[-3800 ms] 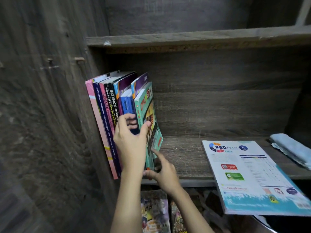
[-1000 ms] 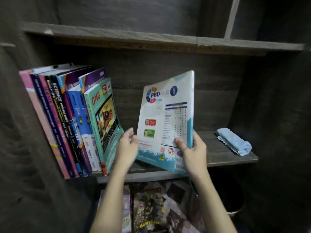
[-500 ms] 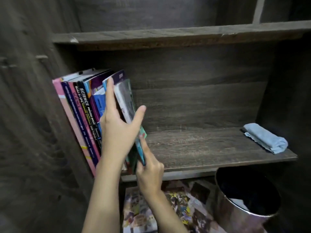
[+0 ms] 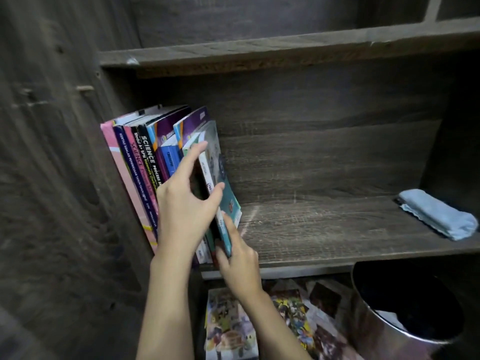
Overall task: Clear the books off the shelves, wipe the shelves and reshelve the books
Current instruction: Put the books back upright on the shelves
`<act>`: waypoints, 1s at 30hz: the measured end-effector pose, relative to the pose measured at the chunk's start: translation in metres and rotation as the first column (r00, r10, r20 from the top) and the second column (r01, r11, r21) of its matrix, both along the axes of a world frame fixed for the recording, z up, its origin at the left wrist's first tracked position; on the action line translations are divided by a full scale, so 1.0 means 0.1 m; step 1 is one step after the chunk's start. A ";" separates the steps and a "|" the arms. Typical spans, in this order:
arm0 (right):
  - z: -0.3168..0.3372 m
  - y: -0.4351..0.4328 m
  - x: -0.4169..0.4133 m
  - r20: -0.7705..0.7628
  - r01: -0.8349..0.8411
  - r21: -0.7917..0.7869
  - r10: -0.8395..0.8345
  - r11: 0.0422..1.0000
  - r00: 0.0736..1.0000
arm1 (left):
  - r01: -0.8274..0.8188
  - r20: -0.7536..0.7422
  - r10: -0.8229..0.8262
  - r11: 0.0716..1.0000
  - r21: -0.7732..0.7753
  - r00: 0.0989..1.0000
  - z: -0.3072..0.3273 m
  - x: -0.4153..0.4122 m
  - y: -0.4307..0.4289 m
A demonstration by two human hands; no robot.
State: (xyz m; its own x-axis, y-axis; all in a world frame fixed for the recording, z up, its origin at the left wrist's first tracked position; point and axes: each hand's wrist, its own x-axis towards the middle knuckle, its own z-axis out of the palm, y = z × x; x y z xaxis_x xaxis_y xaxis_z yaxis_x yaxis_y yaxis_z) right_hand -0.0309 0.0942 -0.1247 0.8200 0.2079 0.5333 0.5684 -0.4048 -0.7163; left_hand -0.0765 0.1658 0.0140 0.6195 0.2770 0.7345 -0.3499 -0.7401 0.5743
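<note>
A row of several books [image 4: 140,162] leans against the left wall of the dark wooden shelf [image 4: 324,235]. The white and teal workbook [image 4: 217,162] stands at the right end of the row, tilted left. My left hand [image 4: 184,203] holds its spine between thumb and fingers, the index finger reaching up along the neighbouring book. My right hand [image 4: 239,258] grips the workbook's lower front corner at the shelf edge. A folded light blue cloth [image 4: 439,214] lies at the shelf's far right.
An upper shelf board [image 4: 285,51] runs above. Below the shelf lie colourful magazines [image 4: 231,326] and a shiny metal bin [image 4: 405,315] at the lower right. The wooden side wall [image 4: 57,178] closes off the left.
The workbook, held upright in mid-air a second ago, now stands at the end of the row. Since half a second ago my left hand's fingers have spread along the spines.
</note>
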 end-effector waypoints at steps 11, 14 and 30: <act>-0.14 -0.30 0.15 -0.385 -0.308 -0.045 0.268 0.950 0.883 | 0.052 -0.065 -0.068 0.975 -0.218 0.996 -0.07 0.03 0.20; -0.18 -0.27 0.22 -0.389 -0.300 0.005 0.279 0.954 0.878 | 0.011 -0.116 -0.042 0.968 -0.251 0.992 -0.14 0.05 0.24; -0.36 -0.14 0.39 -0.376 -0.161 0.020 0.157 0.987 0.913 | -0.058 0.156 0.113 0.946 -0.320 0.981 -0.39 0.30 0.12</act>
